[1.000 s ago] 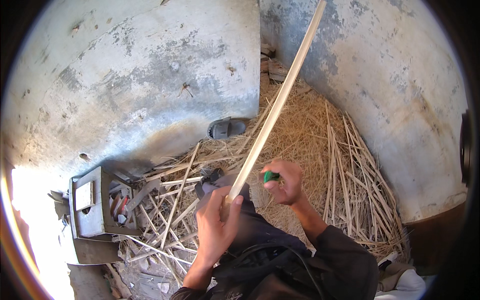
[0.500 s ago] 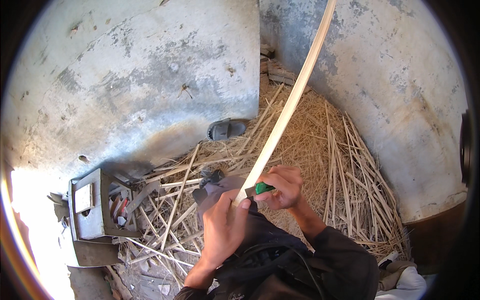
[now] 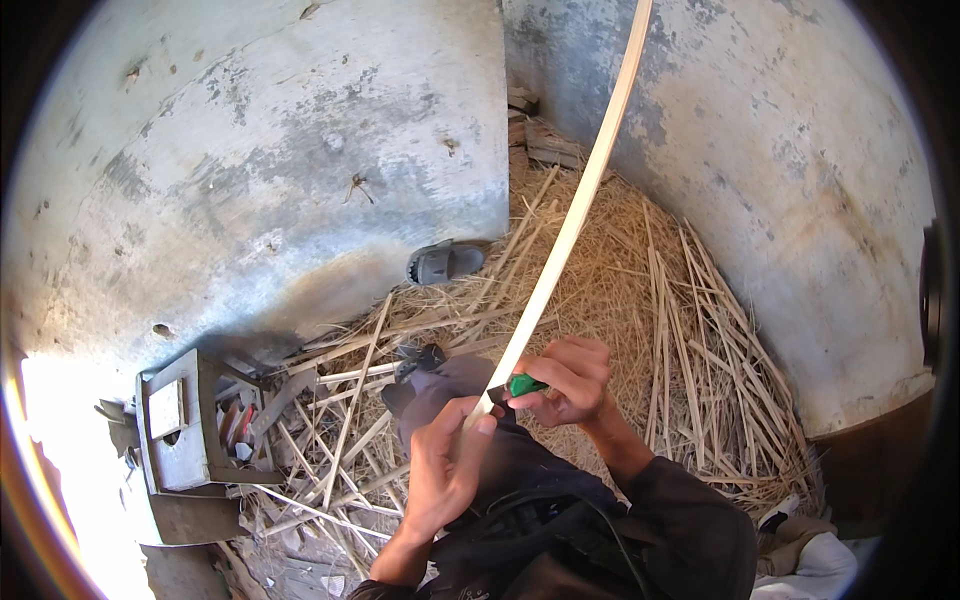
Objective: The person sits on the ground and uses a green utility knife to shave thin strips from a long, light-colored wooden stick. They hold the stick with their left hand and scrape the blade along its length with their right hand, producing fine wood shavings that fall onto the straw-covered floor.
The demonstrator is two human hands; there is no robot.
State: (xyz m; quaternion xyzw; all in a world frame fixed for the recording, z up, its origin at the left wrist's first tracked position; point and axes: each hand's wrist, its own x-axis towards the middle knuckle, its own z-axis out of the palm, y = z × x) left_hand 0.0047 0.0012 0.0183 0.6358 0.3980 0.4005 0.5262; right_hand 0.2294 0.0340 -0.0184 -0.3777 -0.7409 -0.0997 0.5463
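A long pale strip of split wood or bamboo [image 3: 570,230] rises from my lap toward the far wall. My left hand [image 3: 445,465] grips its near end, with the thumb along the top. In my right hand [image 3: 572,380] is a small knife with a green handle [image 3: 524,384]. Its short dark blade [image 3: 497,394] lies across the strip, just beyond my left thumb. The fingers of my right hand wrap round the handle and hide part of it.
Shavings and straw-like scraps [image 3: 590,290] cover the floor. Many loose strips [image 3: 720,370] lie along the right wall. A grey slipper [image 3: 445,262] rests by the left wall. At the left stands a small wooden box [image 3: 205,420] holding odds and ends, with more sticks [image 3: 345,440] beside it.
My left hand with the strip's near end has shifted slightly down and left relative to the blade. The whole view has moved a little. Both hands keep their hold.
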